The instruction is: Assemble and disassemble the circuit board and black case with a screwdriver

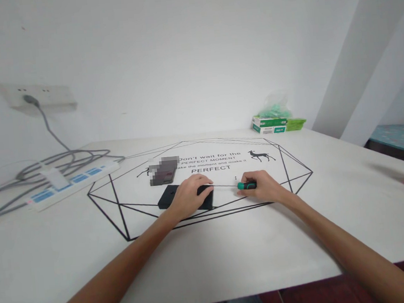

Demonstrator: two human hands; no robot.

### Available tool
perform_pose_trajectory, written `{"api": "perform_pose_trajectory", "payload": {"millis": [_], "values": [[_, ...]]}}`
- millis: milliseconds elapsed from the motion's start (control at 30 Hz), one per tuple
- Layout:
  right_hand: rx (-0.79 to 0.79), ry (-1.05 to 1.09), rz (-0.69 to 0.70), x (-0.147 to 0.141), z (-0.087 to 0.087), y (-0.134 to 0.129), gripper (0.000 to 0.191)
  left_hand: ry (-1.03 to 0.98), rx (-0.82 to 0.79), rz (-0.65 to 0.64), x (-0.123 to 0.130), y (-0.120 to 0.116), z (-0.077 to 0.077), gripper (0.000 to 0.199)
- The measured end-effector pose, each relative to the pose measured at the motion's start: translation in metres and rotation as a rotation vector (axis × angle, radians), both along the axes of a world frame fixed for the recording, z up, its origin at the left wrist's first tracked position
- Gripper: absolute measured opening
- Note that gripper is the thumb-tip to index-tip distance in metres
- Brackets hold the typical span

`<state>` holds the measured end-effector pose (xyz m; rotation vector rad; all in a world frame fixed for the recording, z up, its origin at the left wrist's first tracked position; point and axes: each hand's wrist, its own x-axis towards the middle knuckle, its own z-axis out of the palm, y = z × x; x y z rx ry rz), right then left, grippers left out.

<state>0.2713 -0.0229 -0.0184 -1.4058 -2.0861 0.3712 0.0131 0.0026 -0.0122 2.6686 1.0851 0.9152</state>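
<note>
My right hand (263, 185) is closed round the green and black handle of a screwdriver (246, 185). Its thin shaft lies nearly level and points left, its tip at the right side of a flat black box (168, 198). Over that box curls my left hand (190, 195), thumb and fingers closed on it near the screwdriver's tip. The hand hides the middle of the box, and I cannot make out what the tip touches. A couple of tiny dark pieces, perhaps screws (236, 177), lie just behind the shaft.
Behind the box lies a dark phone-like object (166, 172), partly pixelated. A power strip (75, 182) with a white plug and coiled grey cables (71, 158) occupies the left. Green and white boxes (269, 124) stand at the back right of the printed white table (211, 259).
</note>
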Motion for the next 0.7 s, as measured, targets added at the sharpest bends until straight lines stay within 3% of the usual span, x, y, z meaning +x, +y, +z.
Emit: {"api": "perform_pose_trajectory", "payload": {"millis": [267, 433, 567, 700], "values": [[-0.011, 0.063, -0.027, 0.005, 0.007, 0.000, 0.033, 0.022, 0.035, 0.021, -0.001, 0.002, 0.004, 0.026], [0.050, 0.070, -0.133, 0.016, 0.008, 0.005, 0.031, 0.301, 0.034, 0.063, 0.024, 0.008, 0.018, 0.028], [0.072, 0.031, -0.176, 0.024, 0.007, 0.008, 0.031, 0.354, 0.030, 0.127, 0.040, 0.012, 0.018, 0.032], [0.088, 0.021, -0.170, 0.026, 0.008, 0.007, 0.031, 0.318, -0.040, 0.087, 0.020, 0.012, 0.012, 0.040]]}}
